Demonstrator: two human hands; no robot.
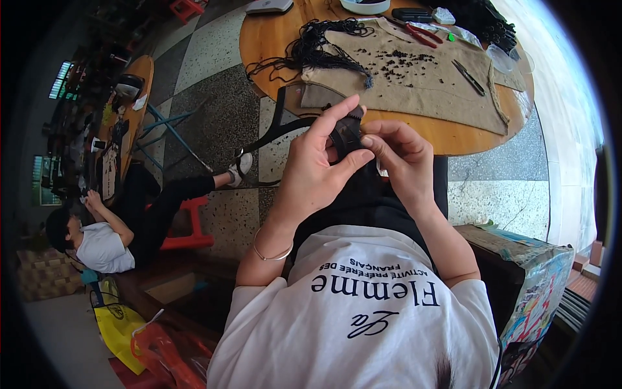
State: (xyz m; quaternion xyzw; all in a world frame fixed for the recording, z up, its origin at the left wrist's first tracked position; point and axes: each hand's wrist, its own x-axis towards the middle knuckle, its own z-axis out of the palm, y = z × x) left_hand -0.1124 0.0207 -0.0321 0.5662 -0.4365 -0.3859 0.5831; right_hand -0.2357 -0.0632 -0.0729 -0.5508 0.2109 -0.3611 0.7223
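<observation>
A dark strap piece, brown-black and folded or looped, is held up just short of the table's near edge. My left hand wraps round it, index finger along its top and thumb below. On its other side my right hand is closed in a pinch, thumb against index finger at the strap's edge. Whatever lies between those fingertips is too small to make out. A long black band runs off to the left from beside my left hand.
The round wooden table carries a beige cloth with scattered small dark pieces, black cords, red-handled pliers and dark snips. A co-worker sits at another table on the left. A cardboard box stands at my right.
</observation>
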